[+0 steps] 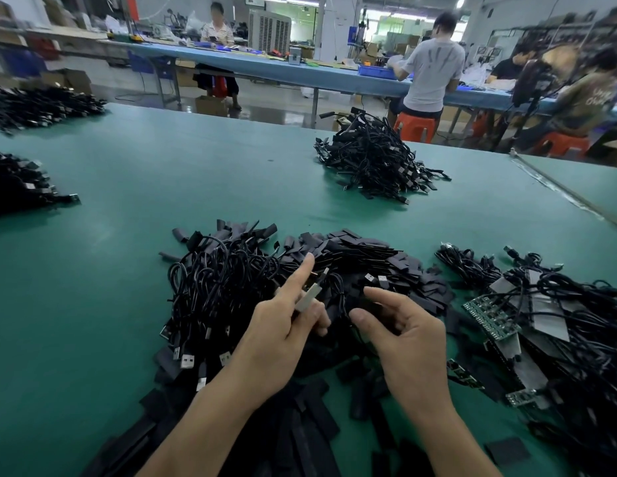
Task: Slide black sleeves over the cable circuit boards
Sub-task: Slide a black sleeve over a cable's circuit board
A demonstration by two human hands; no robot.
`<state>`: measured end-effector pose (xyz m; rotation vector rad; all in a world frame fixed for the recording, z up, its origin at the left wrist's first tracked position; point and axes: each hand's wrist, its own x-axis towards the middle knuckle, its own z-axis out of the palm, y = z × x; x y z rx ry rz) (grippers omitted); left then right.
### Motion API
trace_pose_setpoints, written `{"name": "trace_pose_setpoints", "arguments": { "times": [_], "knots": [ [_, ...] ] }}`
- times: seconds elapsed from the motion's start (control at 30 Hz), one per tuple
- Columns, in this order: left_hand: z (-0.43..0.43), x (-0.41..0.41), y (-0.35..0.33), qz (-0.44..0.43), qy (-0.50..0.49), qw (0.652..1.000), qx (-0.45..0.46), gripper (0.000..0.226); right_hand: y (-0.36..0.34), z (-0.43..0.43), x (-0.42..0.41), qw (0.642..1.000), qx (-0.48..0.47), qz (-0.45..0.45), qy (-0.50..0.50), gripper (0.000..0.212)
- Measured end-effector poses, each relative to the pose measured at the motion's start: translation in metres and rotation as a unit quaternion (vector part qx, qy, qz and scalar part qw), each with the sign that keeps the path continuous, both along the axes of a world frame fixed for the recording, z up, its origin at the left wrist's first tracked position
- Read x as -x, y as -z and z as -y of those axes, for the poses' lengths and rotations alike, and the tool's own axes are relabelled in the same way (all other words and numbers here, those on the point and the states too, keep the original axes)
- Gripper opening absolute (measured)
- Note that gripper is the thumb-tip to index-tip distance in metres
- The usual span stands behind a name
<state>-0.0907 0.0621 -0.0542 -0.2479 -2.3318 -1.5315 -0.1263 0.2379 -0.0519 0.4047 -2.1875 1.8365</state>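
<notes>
Nearest the camera, loose black sleeves (300, 438) lie scattered on the green table (111, 270), just in front of the central heap of cables (224, 287). Above the near edge of that heap the left hand (283, 325) pinches a flat grey board (309, 297) between thumb and curled fingers, the forefinger stretched out straight along it. A metal plug (326, 271) shows just past the board's far end. Right of it and apart from it, the right hand (403, 332) hovers with thumb and forefinger spread and the other fingers curled under. I cannot tell whether it holds a sleeve.

Right of the heap lies a tangle of cables with green circuit boards (489, 318). Against the heap's far side sits a stack of flat sleeves (369, 256). Well beyond the heap stands another cable pile (372, 160), and two more piles (18, 180) lie far to its left. Past the table, people work at a blue bench (300, 72).
</notes>
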Motion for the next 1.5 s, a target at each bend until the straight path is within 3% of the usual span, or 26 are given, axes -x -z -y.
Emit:
{"name": "trace_pose_setpoints", "arguments": {
  "times": [0.07,0.13,0.4,0.63,0.77,0.87,0.93,1.13,1.37,1.5],
  "knots": [
    [0.001,0.0,0.0,0.003,-0.008,1.0,-0.003,0.047,0.001,-0.001,0.001,1.0,0.008,0.008,-0.002,0.023],
    [-0.001,-0.001,-0.001,0.007,-0.004,1.0,-0.031,0.009,0.001,0.0,0.001,1.0,0.005,0.005,0.0,0.026],
    [-0.005,-0.008,-0.011,-0.022,0.009,0.999,-0.039,0.046,0.001,-0.001,0.001,0.999,-0.047,0.007,-0.021,0.03],
    [-0.002,-0.004,-0.011,-0.064,-0.045,0.995,0.067,0.021,0.002,-0.005,0.001,0.991,-0.132,-0.004,-0.004,0.034],
    [-0.001,-0.007,-0.008,-0.073,-0.058,0.984,0.15,0.026,0.002,-0.008,0.004,0.996,-0.083,0.012,-0.025,0.041],
    [-0.003,-0.009,-0.008,-0.06,-0.065,0.976,0.197,0.016,0.003,-0.011,0.004,0.993,-0.112,-0.001,-0.025,0.032],
    [-0.006,-0.01,-0.008,-0.07,-0.064,0.968,0.231,0.023,0.004,-0.012,0.004,0.991,-0.133,0.002,-0.019,0.033],
    [-0.004,-0.008,-0.011,-0.052,-0.064,0.981,0.174,0.038,0.005,-0.013,0.006,0.994,-0.106,0.009,-0.012,0.028],
    [0.0,-0.008,-0.006,0.015,-0.058,0.994,0.09,0.018,-0.005,-0.015,0.006,0.998,-0.008,0.025,-0.052,0.021],
    [-0.001,-0.008,-0.008,-0.003,-0.061,0.998,0.035,0.016,-0.007,-0.016,0.006,0.997,0.004,0.038,-0.073,0.023]
  ]
}}
